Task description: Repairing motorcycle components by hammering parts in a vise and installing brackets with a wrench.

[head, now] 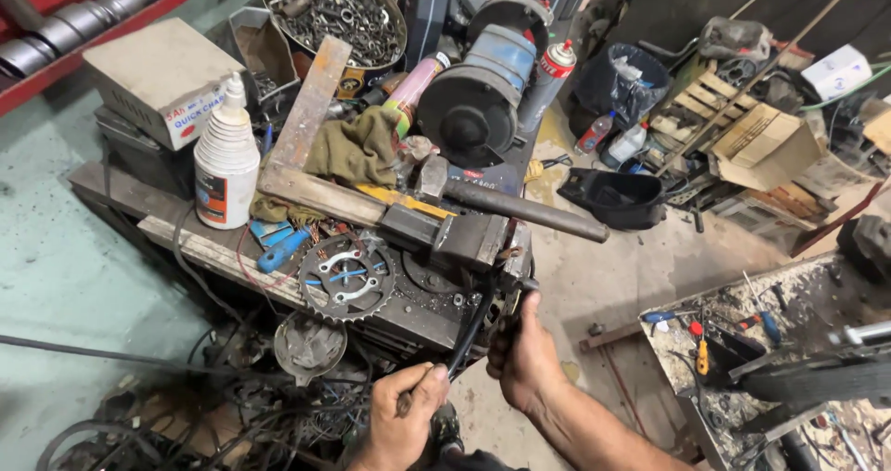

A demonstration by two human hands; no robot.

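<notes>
At the near edge of a crowded workbench, your right hand closes around a small metal part just below the bench vise. Your left hand grips what looks like a thin tool beside a black cable. The cable's long axis climbs from your left fist up and to the right, toward the underside of the vise, passing just left of your right knuckles. Your right hand is the nearer one to the vise; your left sits lower and closer to you. Both sets of fingers are curled tight, with no gap showing; what exactly the right palm covers cannot be told. A toothed sprocket lies flat on the bench, left of the cable, near a blue-handled screwdriver. A hammer rests across the top of the vise, and a white bottle stands further left.
</notes>
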